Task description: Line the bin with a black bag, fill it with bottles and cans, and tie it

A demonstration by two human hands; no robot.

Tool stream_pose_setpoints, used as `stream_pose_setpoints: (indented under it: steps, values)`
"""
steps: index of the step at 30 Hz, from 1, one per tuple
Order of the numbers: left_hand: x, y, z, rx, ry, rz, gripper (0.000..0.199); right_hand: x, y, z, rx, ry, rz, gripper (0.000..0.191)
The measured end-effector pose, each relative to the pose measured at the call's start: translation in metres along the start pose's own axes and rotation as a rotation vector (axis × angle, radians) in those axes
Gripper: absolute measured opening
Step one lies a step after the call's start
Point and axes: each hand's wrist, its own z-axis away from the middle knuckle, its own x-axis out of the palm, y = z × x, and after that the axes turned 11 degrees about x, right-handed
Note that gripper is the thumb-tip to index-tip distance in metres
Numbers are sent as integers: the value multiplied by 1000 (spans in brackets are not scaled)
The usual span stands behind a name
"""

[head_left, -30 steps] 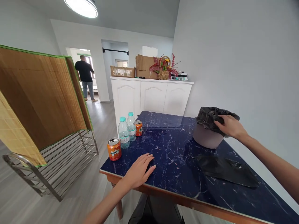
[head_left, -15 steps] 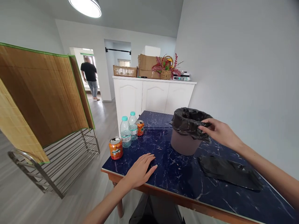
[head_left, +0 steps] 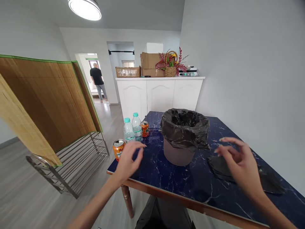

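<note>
A pinkish-grey bin [head_left: 177, 155] lined with a black bag [head_left: 187, 135] stands upright on the dark blue marbled table [head_left: 154, 173]. Left of it are two clear bottles with teal caps, a nearer one [head_left: 129, 131] and a farther one [head_left: 137, 127], plus two orange cans, one in front [head_left: 118, 149] and one behind [head_left: 145, 128]. My left hand [head_left: 130, 160] hovers by the front can, fingers apart and holding nothing, partly covering can and bottle. Right of the bin, my right hand [head_left: 238, 162] is raised with fingers apart, empty, over a folded black bag [head_left: 220, 167].
A metal rack [head_left: 78, 162] with a bamboo mat [head_left: 54, 101] over it stands at the left. Behind the table is a white cabinet [head_left: 160, 93] with cardboard boxes [head_left: 152, 63] and a flower basket [head_left: 170, 71]. A person [head_left: 97, 78] stands in the far doorway.
My right hand has let go of the bin's bag edge and moved right. The bin now sits nearer and further left. My left hand has lifted off the table and shifted left toward the front can.
</note>
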Motion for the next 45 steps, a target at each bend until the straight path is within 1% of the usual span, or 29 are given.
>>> stream_pose_setpoints:
  steps: [2,3,5,6,8,10,12,15,17,19,20,22,23,25,27,28,29,30,32,34,37,39,40,42,45]
  values:
    - [-28,-7,-24,-7,157,-207,18,-1,36,21,184,-15,-61,40]
    - [-41,-14,-37,-23,208,-317,18,-1,54,31,253,-54,-65,41]
    - [-61,-33,-63,-60,233,-485,27,3,86,50,335,-103,-66,46]
    - [-67,-43,-74,-83,207,-528,32,6,99,58,355,-130,-63,48]
    - [-73,-64,-89,-161,111,-530,41,11,117,70,383,-196,-48,50]
    - [-71,-79,-94,-234,7,-479,46,14,124,77,393,-256,-23,49]
    - [-66,-87,-92,-265,-51,-441,47,15,125,79,389,-298,14,48]
    - [-61,-85,-87,-278,-56,-374,45,14,120,80,384,-321,71,46]
    - [-62,-77,-88,-290,-47,-298,45,14,118,81,391,-336,95,47]
    - [-69,-60,-95,-274,-35,-245,45,14,118,81,394,-351,103,47]
    - [-74,-48,-99,-252,-25,-232,44,14,119,81,391,-355,102,47]
    - [-88,-16,-111,-183,17,-221,41,14,120,81,385,-357,94,46]
    - [-94,2,-118,-139,70,-209,39,15,121,81,384,-358,90,46]
    - [-106,39,-135,-33,229,-170,32,16,121,81,386,-357,82,47]
    - [-111,67,-157,75,394,-111,26,18,121,81,384,-349,74,48]
    - [-111,76,-169,126,449,-75,24,18,121,80,382,-345,71,48]
    - [-107,80,-181,169,478,-31,23,19,120,80,378,-340,69,49]
    - [-101,81,-193,202,478,20,23,19,119,80,374,-336,68,49]
    - [-83,73,-214,227,410,138,22,20,118,80,366,-332,66,49]
    - [-57,57,-228,198,295,256,22,20,117,80,365,-335,62,48]
    - [-18,29,-235,113,108,354,24,20,116,80,370,-345,50,45]
    - [0,14,-233,67,-43,351,26,21,115,79,374,-345,42,46]
    - [6,8,-231,50,-119,333,27,21,115,79,377,-344,38,47]
    - [11,0,-229,22,-250,281,31,21,114,79,388,-346,32,47]
    - [6,-4,-229,-17,-375,219,36,20,112,78,405,-364,22,48]
